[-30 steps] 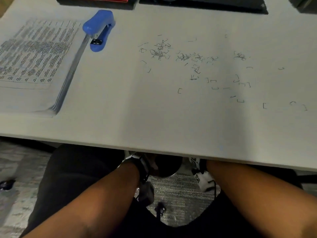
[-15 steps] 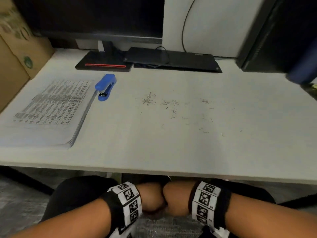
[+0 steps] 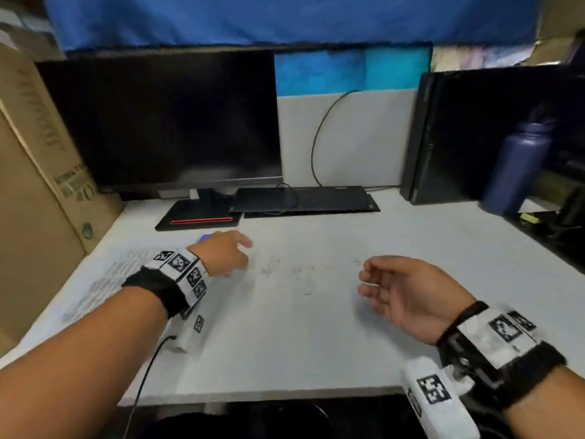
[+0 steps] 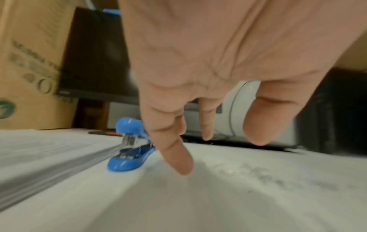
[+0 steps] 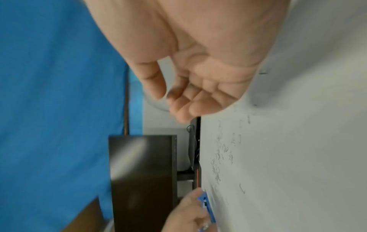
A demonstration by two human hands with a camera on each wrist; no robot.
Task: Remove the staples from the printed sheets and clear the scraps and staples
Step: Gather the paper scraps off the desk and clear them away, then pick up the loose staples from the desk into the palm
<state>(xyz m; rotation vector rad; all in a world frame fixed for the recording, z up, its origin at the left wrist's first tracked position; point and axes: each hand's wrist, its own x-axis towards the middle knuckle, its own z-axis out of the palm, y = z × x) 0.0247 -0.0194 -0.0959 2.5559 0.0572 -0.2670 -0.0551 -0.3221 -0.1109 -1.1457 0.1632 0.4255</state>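
Loose staples [image 3: 285,271] lie scattered across the middle of the white table [image 3: 285,343]; they also show as staples [image 5: 224,153] and blurred staples [image 4: 268,177]. The stack of printed sheets [image 3: 104,280] lies at the left, with a blue stapler [image 4: 129,150] at its far right corner. My left hand [image 3: 240,258] hovers just right of the stapler [image 3: 202,238], fingers [image 4: 178,161] hanging straight down, holding nothing. My right hand [image 3: 364,278] floats above the table right of the staples, palm facing left, fingers [image 5: 184,109] loosely curled and empty.
A dark monitor [image 3: 164,122] and a flat black device [image 3: 304,199] with a cable stand at the back. A cardboard box [image 3: 38,185] walls the left side. A black computer tower [image 3: 459,137] and a dark blue bottle [image 3: 519,166] stand at the right.
Both hands have come up from below the table edge to above the tabletop, the left toward the stapler. The head view has tilted up to the monitor.
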